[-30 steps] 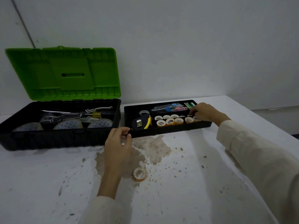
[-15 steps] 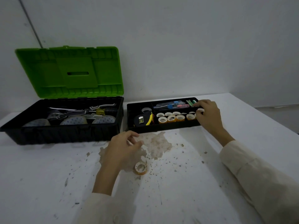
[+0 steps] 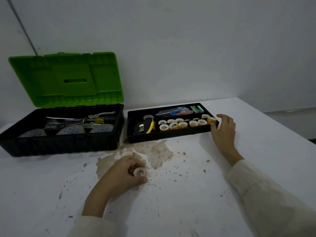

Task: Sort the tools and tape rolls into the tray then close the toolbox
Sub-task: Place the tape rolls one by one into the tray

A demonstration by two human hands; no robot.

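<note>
Vs 0.5 s ago: L hand has dropped onto the loose tape roll that was lying free on the table; fingers are now curling round it, roll still touching the tabletop. R hand has slid off the tray's far-R compartments to its 3 o'clock end; fingers are spreading half open, tips resting against the tray rim, gripping nothing that shows.

No readable writing or brand anywhere; the tape measure's label is too small to make out.

Largest first: 1 toolbox, black base w/ green lid standing open, sitting at 9 o'clock of the tray, just beside it. Inside: approx 3 big dotted rolls, plus a yellow-handled screwdriver. 1 black tray holding 1 yellow-black tape measure at its 9 o'clock end, approx 11 small tape rolls in two rows, a few pens at 12. Stained patch is spreading betw. tray and L hand.
</note>
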